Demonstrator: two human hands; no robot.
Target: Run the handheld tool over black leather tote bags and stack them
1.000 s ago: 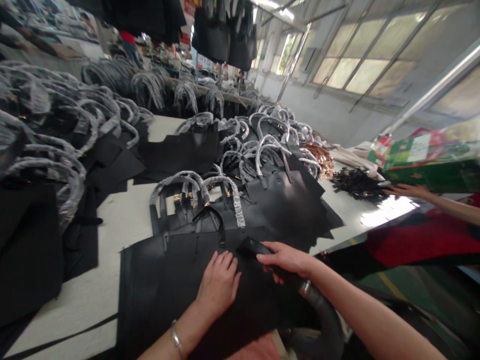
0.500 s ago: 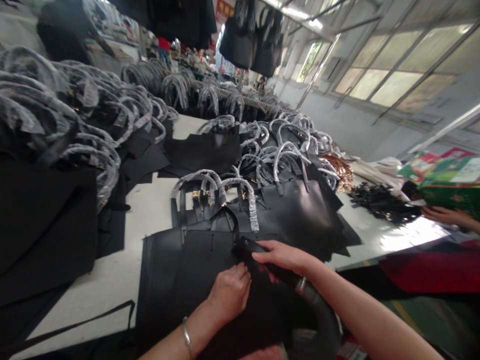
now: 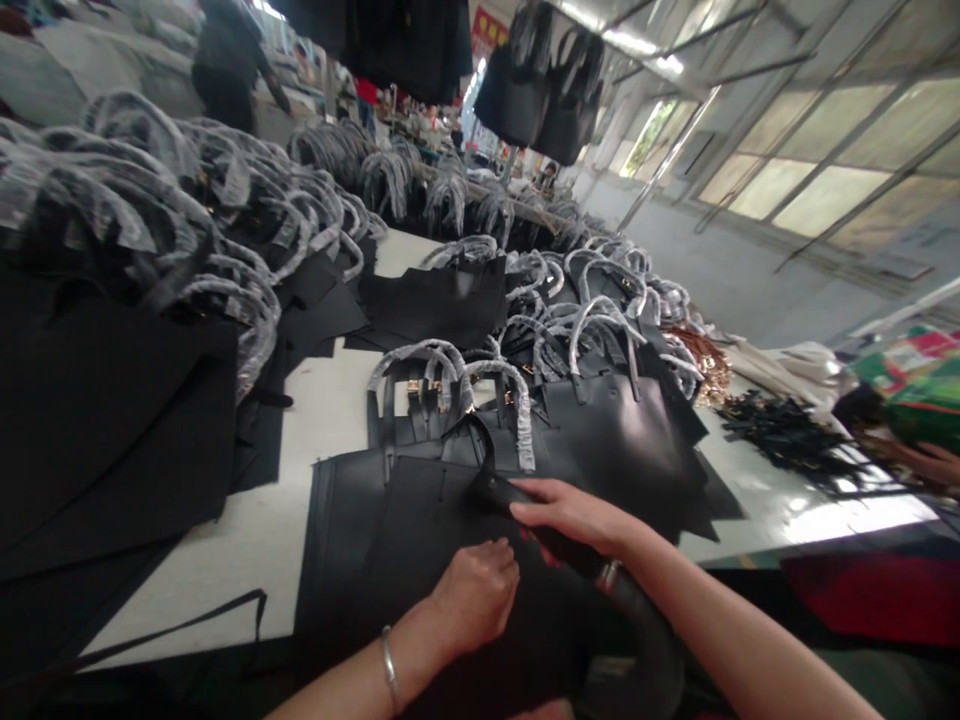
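Right hand (image 3: 577, 518) holds a black bag handle (image 3: 637, 615), tip pointing up-left

I'm looking into a handbag workshop: a long white counter (image 3: 330, 420) piled with black leather tote bags (image 3: 600, 430), plastic-wrapped handles (image 3: 519, 420), more bags hanging overhead (image 3: 529, 90).

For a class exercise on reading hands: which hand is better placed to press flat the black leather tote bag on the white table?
Probably the left hand: it rests free on the black leather tote bag, while the right hand is closed around a black hose-fed nozzle.
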